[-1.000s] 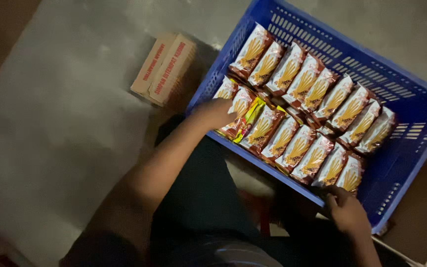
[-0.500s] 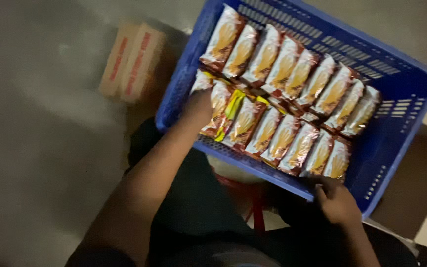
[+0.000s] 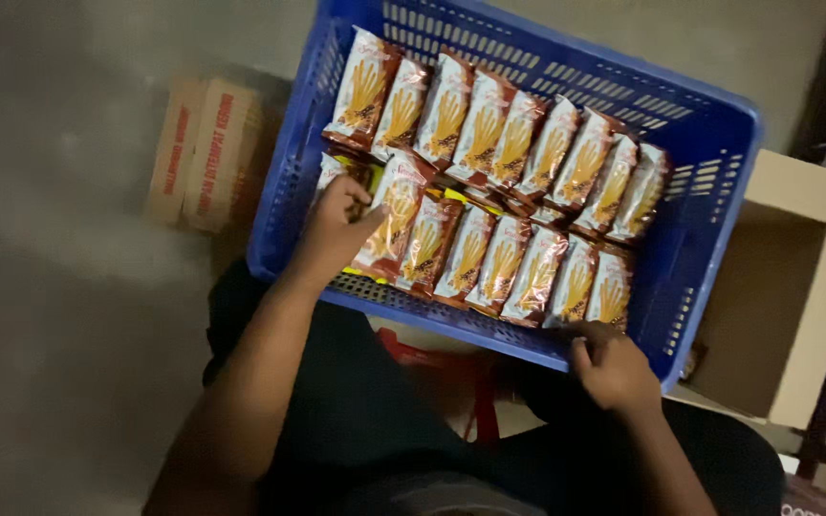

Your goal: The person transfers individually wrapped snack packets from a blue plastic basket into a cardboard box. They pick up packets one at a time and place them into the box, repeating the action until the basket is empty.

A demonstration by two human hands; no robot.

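Blue plastic crate [image 3: 709,153] full of snack packets. Left hand [image 3: 336,229] pinches the leftmost front-row packet [image 3: 389,225]; right hand [image 3: 614,368] curls over the crate's near rim.

Two rows of snack packets [image 3: 489,182], brown-red with white ends and a yellow stick picture, lie side by side in a blue slotted crate [image 3: 709,143]. A closed cardboard box [image 3: 205,158] with red print lies on the floor left of the crate. An open plain cardboard box [image 3: 781,287] stands at its right.
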